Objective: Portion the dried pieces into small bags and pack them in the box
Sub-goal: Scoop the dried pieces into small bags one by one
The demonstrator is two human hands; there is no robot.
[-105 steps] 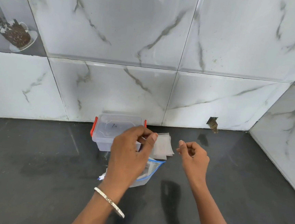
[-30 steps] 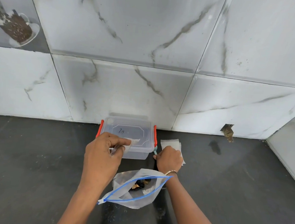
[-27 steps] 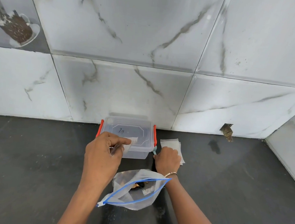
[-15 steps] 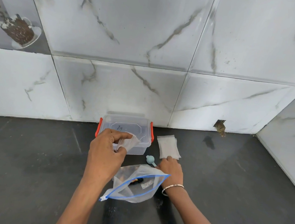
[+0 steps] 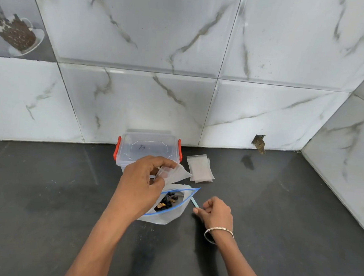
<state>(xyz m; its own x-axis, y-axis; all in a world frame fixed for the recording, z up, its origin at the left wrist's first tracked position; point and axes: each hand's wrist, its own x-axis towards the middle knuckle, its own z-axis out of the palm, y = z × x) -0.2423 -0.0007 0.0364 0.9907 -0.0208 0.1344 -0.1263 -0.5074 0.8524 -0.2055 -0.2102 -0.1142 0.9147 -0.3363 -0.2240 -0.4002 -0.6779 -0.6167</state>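
The dried pieces lie in the open zip bag on the counter, just near of the lidded box. The left hand pinches a small bag above it. The right hand pinches a blue stick, perhaps a scoop handle. Spare bags lie right of the box.

A short handwritten mark is seen on the clear lid of the box, inside an embossed octagonal outline, at 12 o'clock from the zip bag. It resembles "7n" but cannot be read with certainty.
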